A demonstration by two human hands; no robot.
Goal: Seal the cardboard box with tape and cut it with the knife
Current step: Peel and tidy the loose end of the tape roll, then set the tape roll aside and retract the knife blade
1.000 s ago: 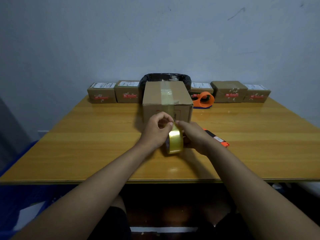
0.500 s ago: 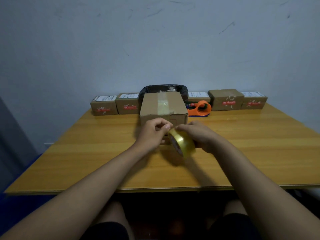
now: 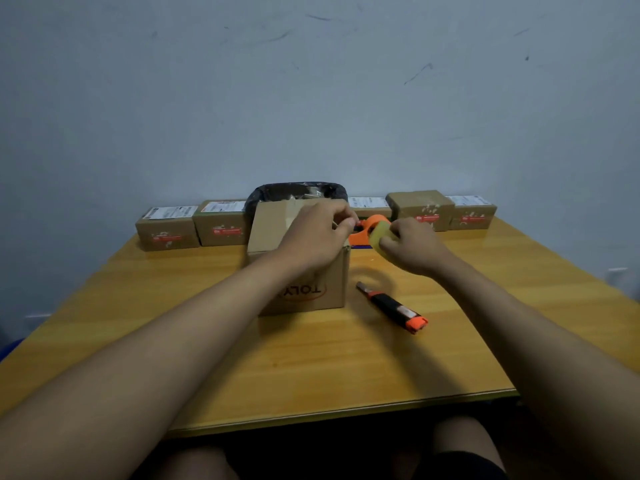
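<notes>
The brown cardboard box (image 3: pixel 273 226) stands on the wooden table (image 3: pixel 311 362), mid-table. My left hand (image 3: pixel 317 233) hovers over the box's top right corner, fingers pinched, apparently on the tape's free end. My right hand (image 3: pixel 410 249) holds the yellowish tape roll (image 3: pixel 379 235) just right of the box, above the table. A black and orange utility knife (image 3: pixel 393 306) lies on the table right of the box, untouched.
Several small brown parcels (image 3: pixel 168 228) line the table's back edge against the wall. A black-lined bin (image 3: pixel 298 192) sits behind the box. An orange tape dispenser (image 3: pixel 363 230) rests behind my hands.
Both hands have lifted from in front of the box up to its top right corner, carrying the tape roll. The knife, hidden before by my right arm, now shows.
</notes>
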